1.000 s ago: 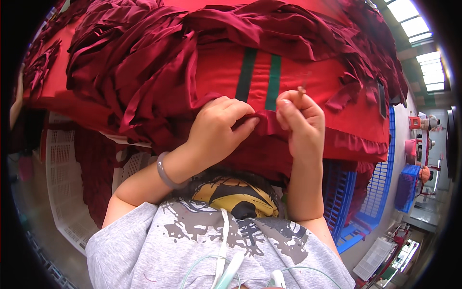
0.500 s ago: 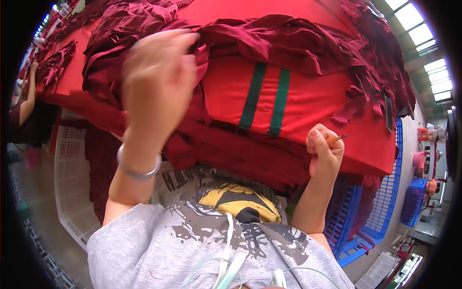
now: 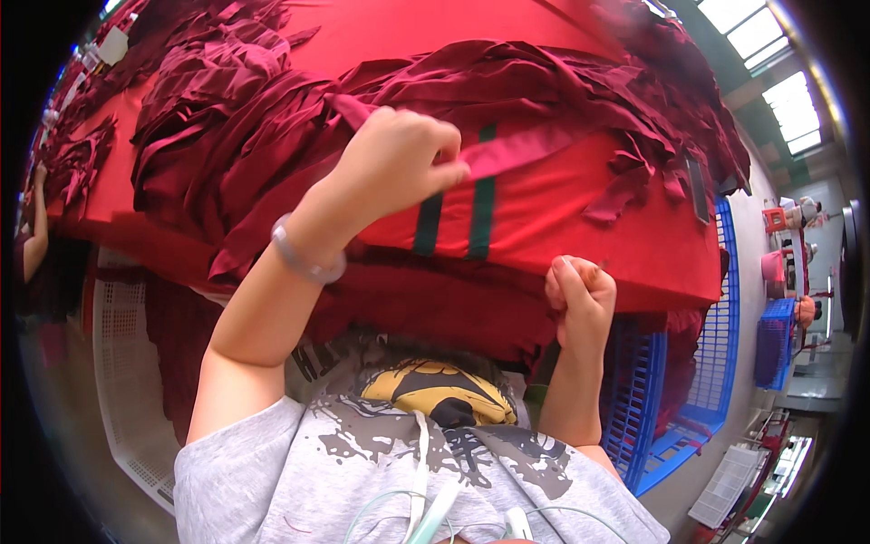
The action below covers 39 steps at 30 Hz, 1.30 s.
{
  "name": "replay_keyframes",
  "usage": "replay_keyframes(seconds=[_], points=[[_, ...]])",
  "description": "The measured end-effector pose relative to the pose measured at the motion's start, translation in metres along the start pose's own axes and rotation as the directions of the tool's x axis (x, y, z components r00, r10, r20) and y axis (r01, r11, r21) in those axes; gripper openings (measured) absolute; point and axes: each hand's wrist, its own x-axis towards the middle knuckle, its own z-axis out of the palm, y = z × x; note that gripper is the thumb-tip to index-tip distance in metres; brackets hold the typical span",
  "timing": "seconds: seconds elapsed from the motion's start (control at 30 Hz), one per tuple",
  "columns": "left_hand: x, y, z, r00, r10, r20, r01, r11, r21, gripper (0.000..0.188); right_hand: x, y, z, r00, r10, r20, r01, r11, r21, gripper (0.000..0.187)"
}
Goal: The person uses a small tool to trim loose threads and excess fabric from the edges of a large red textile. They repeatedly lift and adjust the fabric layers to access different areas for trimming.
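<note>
Above the red-covered table (image 3: pixel 634 263), my left hand (image 3: pixel 394 159) is closed on a narrow maroon fabric strip (image 3: pixel 526 152). The strip stretches rightward from my fingers over two dark green bands (image 3: pixel 481 218) on the red cover. Close to the table's front edge, my right hand (image 3: pixel 582 295) is curled into a fist. The small orange-brown pointed tool it held a moment ago is mostly hidden by its fingers now. Behind both hands, a long crumpled heap of maroon fabric (image 3: pixel 227 118) runs across the table.
A dark flat object (image 3: pixel 696 190) lies at the table's right side. Below are a white perforated basket (image 3: pixel 122 354) on the left and a blue plastic crate (image 3: pixel 716 363) on the right, with maroon cloth in them. Another person's arm (image 3: pixel 38 227) shows at the far left.
My left hand has moved right and slightly down, and a maroon strip now shows in it. My right hand has shifted slightly left and down; its tool's tip no longer shows clearly.
</note>
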Motion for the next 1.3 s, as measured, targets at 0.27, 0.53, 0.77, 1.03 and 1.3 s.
replay_keyframes(seconds=[0.27,0.53,0.77,1.03,1.3], points=[[-0.074,0.014,-0.047,0.969,0.172,-0.175,-0.213,0.945,-0.249,0.016,0.046,0.02,0.038,0.933,0.057,0.355,-0.319,0.588,0.744,0.04],[-0.136,-0.02,-0.05,0.936,-0.209,-0.284,0.223,0.975,0.017,0.024,0.094,-0.055,-0.094,0.998,-0.058,0.0,0.039,0.685,0.728,0.02],[-0.118,-0.005,-0.043,0.949,-0.153,-0.274,0.23,0.933,0.277,0.027,0.078,-0.068,-0.348,0.926,-0.002,-0.378,0.284,0.665,0.69,0.018],[-0.101,0.012,-0.017,0.948,-0.197,-0.249,0.287,0.865,0.41,0.025,0.071,-0.057,-0.469,0.546,0.09,-0.833,0.134,0.972,0.193,0.018],[-0.087,0.013,0.02,0.925,-0.278,-0.26,0.376,0.776,0.507,0.016,0.065,-0.028,-0.518,0.127,-0.702,-0.701,-0.802,0.344,-0.489,0.048]])
